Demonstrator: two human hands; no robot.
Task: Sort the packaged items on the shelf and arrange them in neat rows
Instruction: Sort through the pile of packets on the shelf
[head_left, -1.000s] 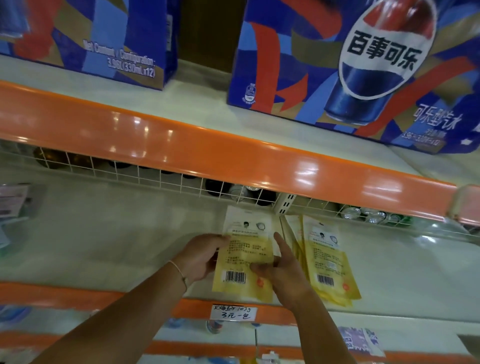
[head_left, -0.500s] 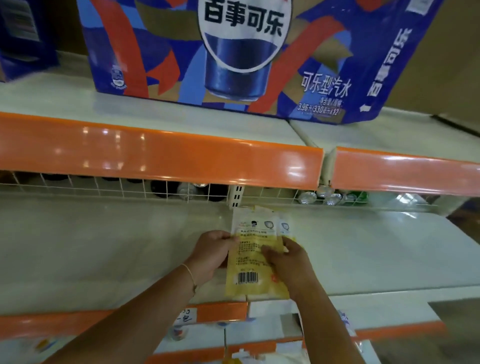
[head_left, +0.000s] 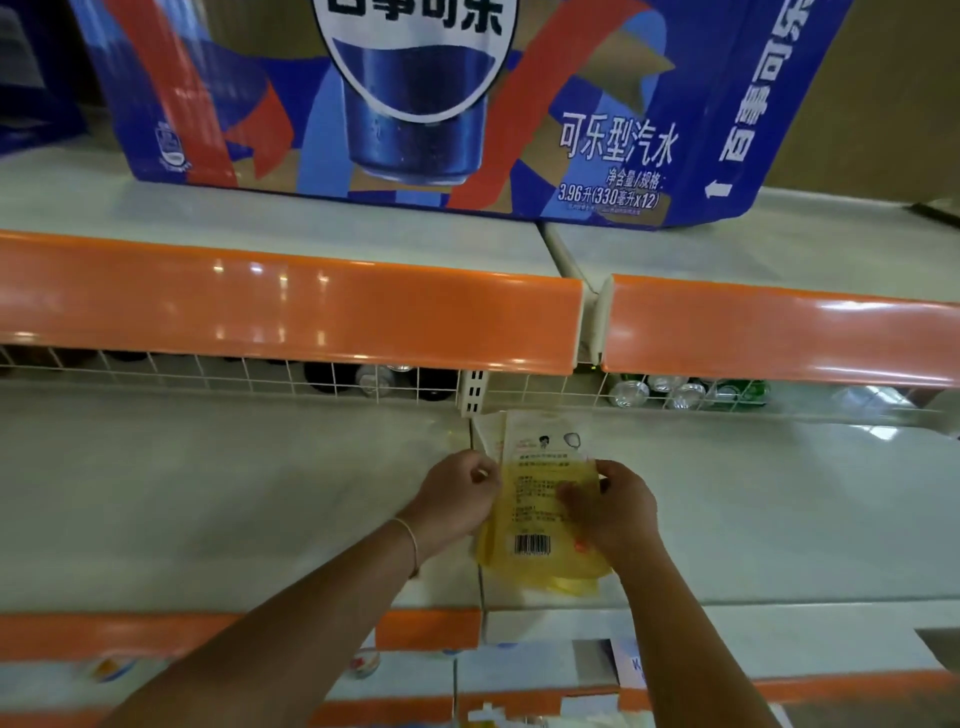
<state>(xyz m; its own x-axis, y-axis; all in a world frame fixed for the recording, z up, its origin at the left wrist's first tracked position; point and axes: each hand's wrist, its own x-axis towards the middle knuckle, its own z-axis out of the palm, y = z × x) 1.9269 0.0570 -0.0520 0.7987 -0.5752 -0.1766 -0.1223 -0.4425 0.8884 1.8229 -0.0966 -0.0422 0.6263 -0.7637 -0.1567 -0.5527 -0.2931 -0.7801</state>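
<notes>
both forearms are bare, no sleeves reaching into view. the left hand (head_left: 457, 499) has a thin, pale bracelet (head_left: 410, 540) looped round its wrist. the right hand (head_left: 608, 512) wears nothing visible: no ring, watch or glove on it.

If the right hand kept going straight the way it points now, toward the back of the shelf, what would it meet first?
The right hand already grips the yellow packets. Beyond them the shelf looks bare up to the wire grid at the back, though depth is uncertain.
</notes>
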